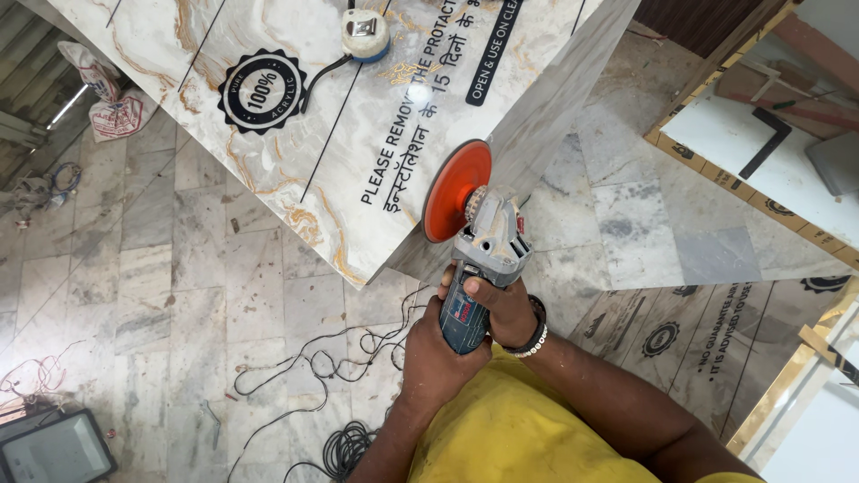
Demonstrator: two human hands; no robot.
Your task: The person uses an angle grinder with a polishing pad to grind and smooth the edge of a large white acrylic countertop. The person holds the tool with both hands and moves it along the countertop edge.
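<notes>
Overhead view of an angle grinder (479,268) held in both hands against the corner of a marble-patterned panel (295,134). The left hand (440,353) is wrapped tight around the rear of the blue body; the right hand (503,309) is clamped further forward, thumb on top, just behind the grey gear head, with a beaded bracelet (535,340) at the wrist. The orange disc (456,190) stands on edge and meets the panel's side face (546,107) near the corner, above the tiled floor (179,295).

The grinder appears a dense, rigid tool, probably nose-heavy towards the gear head, so the two-handed hold, one hand at the back and one near the front, is judged the sound way to steady it; the fingers belong on the body, well clear of the disc. The disc looks thin and somewhat flexible, likely to grab if tilted into the corner. The panel looks stiff and heavy, its glossy film-covered top likely slippery and easily scratched, its corner liable to chip.

A black cable (340,429) lies coiled on the floor below the hands; a small white and blue tape measure (365,34) rests on the panel top, well apart from the disc
</notes>
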